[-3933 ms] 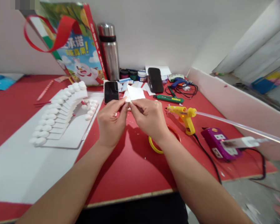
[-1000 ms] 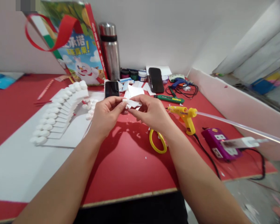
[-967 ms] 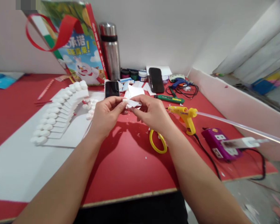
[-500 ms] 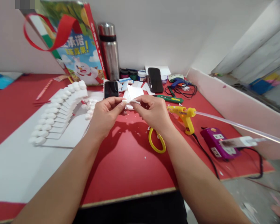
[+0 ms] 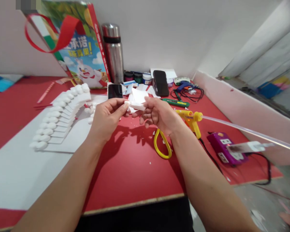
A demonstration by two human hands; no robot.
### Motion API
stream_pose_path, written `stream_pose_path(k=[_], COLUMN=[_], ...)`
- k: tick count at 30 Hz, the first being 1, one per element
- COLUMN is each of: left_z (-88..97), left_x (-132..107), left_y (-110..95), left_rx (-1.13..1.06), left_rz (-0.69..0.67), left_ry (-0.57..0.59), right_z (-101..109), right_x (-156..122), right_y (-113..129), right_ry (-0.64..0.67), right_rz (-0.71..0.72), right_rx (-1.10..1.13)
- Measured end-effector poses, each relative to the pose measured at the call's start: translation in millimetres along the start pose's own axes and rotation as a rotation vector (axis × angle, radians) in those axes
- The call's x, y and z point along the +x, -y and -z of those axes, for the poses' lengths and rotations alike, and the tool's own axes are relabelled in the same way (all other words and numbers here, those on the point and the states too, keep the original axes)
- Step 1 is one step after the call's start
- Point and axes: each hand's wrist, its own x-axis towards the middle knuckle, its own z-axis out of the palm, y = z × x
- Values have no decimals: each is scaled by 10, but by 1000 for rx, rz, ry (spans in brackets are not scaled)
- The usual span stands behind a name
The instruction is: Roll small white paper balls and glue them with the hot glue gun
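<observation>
My left hand pinches one end of a small white foam piece between thumb and forefinger; my right hand grips the other end, remaining fingers loosely spread beneath. Piece held in the air above the red desk, level, between both hands. Judgement: grip should stay light, at the edges only, since foam like this probably dents under pressure; keep the piece level so any face that gets joined stays clean.

Just below right hand: yellow scissor handle lying on the desk. Right of it: yellow glue gun standing, a clear glue stick protruding rearward; cable runs to a purple power strip. Worth keeping the wrist clear of the nozzle.

Left: white board carrying a stepped white foam model with rounded knobs.

Far: black phone, white scraps, green utility knife, steel flask, printed bag
</observation>
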Motion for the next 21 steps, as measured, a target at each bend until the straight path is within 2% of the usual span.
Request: stream_pose_path(k=[2,6,14,16,21], left_z=[0,-26,-64,-80,-122], left_x=[-6,-16,-35,-42,-57], left_y=[-9,-23,-33,-16,41], left_rx=[19,59,72,67,40], left_rz=[-18,-42,-48,-59,-89], left_ry=[33,95,93,79,33], right_z=[-6,-71,-56,-52,-105], right_x=[4,-7,14,10,-25], right_y=[8,-49,-138,-156,-223], right_ry=[34,43,4,-48,-247], right_rz=[-17,42,183,272,639], right_rx=[-5,-131,-315,-455,-979])
